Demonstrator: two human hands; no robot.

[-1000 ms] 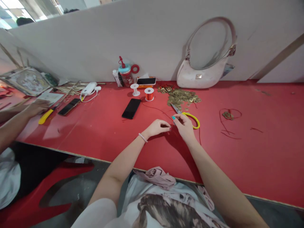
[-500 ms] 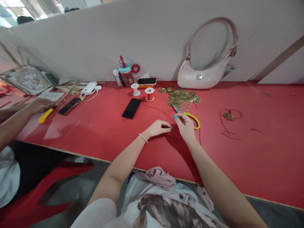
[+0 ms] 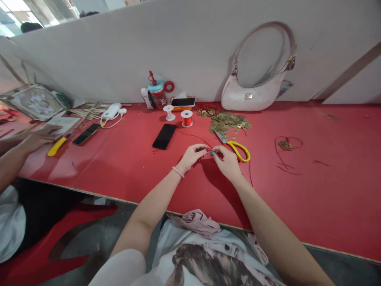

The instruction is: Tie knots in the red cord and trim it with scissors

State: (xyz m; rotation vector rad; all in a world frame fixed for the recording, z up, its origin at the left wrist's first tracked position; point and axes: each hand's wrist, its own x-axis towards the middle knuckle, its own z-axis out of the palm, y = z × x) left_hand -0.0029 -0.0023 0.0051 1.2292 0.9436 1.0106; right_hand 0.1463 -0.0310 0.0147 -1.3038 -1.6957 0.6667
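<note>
A thin red cord (image 3: 195, 136) runs from the red spool (image 3: 187, 120) to my two hands above the table. My left hand (image 3: 192, 157) pinches the cord between thumb and fingers. Close against it, my right hand (image 3: 228, 162) is closed in a pinch on the same cord, fingertips almost touching. What exactly lies between the fingertips is too small to make out. Yellow-handled scissors (image 3: 241, 151) lie just behind my right hand, blades pointing at a heap of brass coins with holes (image 3: 228, 122). A tail of cord (image 3: 250, 174) hangs to the right of my right hand.
On the red table (image 3: 327, 206) lie a black phone (image 3: 164, 136), a white empty spool (image 3: 169, 113) and a coin bundle with red cord (image 3: 285, 144). A pale handbag (image 3: 253, 95) leans on the partition. At left, another person's hand (image 3: 41, 137) rests near a yellow-handled tool (image 3: 57, 147).
My hands have come together; the right moved left and the left rose slightly, so their fingertips now meet at the cord. The other person's hand shifted slightly left.
</note>
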